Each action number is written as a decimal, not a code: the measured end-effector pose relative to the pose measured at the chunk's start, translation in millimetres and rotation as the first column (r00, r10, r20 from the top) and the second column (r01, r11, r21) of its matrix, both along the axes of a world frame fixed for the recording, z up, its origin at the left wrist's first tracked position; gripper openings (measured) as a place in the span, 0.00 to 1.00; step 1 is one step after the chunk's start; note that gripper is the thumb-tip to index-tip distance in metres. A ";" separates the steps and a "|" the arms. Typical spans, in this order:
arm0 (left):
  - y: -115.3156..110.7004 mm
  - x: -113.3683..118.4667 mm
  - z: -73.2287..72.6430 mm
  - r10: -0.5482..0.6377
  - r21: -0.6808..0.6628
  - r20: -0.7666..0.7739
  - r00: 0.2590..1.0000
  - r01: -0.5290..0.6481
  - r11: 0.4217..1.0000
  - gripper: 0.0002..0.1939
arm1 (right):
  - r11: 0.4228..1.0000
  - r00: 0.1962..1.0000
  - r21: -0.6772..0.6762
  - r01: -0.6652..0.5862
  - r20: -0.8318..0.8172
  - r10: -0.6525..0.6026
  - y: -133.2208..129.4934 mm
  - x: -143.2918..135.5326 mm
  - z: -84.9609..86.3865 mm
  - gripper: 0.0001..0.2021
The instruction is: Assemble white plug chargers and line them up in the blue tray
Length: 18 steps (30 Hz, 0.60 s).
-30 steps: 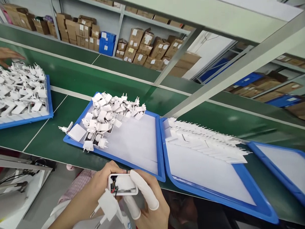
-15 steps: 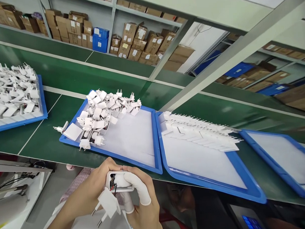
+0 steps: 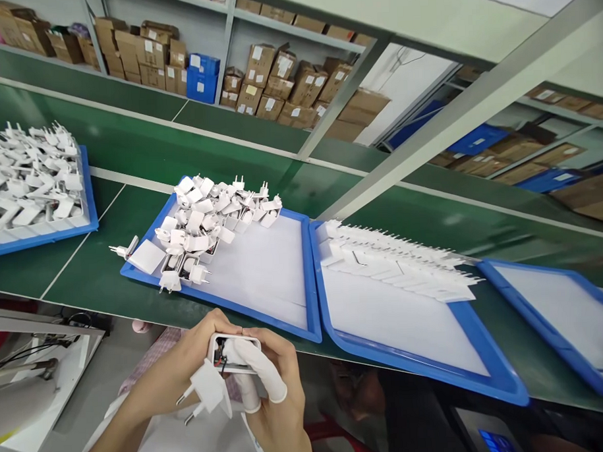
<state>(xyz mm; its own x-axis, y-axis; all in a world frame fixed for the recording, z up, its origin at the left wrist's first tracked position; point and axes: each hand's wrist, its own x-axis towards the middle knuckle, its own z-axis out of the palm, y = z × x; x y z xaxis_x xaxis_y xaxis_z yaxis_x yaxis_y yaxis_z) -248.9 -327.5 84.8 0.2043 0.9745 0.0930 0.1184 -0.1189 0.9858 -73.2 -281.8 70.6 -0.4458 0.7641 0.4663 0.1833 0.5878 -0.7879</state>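
Note:
An open white charger housing (image 3: 244,369) is held between both hands at the bottom centre, with dark parts and wires showing inside. Its plug cap (image 3: 208,387), with two metal pins, hangs from the wires at the lower left. My left hand (image 3: 190,362) grips the housing's left and far side. My right hand (image 3: 278,398) wraps the right side, white covers on two fingers, one fingertip pressed into the opening. Beyond them, a blue tray (image 3: 265,313) carries a heap of similar chargers (image 3: 195,220).
A second blue tray (image 3: 435,373) holds white chargers in neat rows (image 3: 396,262). Another blue tray (image 3: 557,322) lies at the right, and a heaped one (image 3: 90,194) at the left. A slanting metal post (image 3: 402,143) rises behind the trays. Boxes fill the shelves.
The housing, its hanging plug cap and my right hand have shifted slightly left. The housing is tilted more, showing more of its opening. The whole view has moved a little.

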 end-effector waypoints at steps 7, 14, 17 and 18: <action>2.5 1.3 -5.9 0.038 0.005 -0.068 0.997 -0.037 0.999 0.23 | 0.964 0.977 0.187 -0.192 0.132 0.169 15.9 5.6 -6.6 0.21; -1.6 5.0 -2.5 -0.011 -0.046 -0.108 0.994 0.006 0.999 0.25 | 0.975 0.990 0.180 -0.133 0.059 0.124 10.8 6.5 -15.2 0.19; 0.2 9.2 -3.5 -0.006 -0.064 -0.144 0.990 -0.003 0.998 0.23 | 0.984 0.992 0.161 -0.079 0.113 0.061 6.1 7.8 -7.3 0.20; 1.3 10.8 -5.4 0.003 -0.053 -0.147 0.989 -0.011 0.999 0.23 | 0.987 0.991 0.153 -0.059 0.125 0.040 5.1 8.3 -5.7 0.19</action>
<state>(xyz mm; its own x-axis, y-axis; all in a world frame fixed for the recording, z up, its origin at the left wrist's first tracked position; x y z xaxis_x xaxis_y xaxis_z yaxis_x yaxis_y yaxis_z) -238.1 -326.2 79.5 0.2049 0.9787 0.0105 0.2632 -0.0654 0.9625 -64.9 -276.7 64.9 -0.5419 0.6620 0.5179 0.2397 0.7123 -0.6597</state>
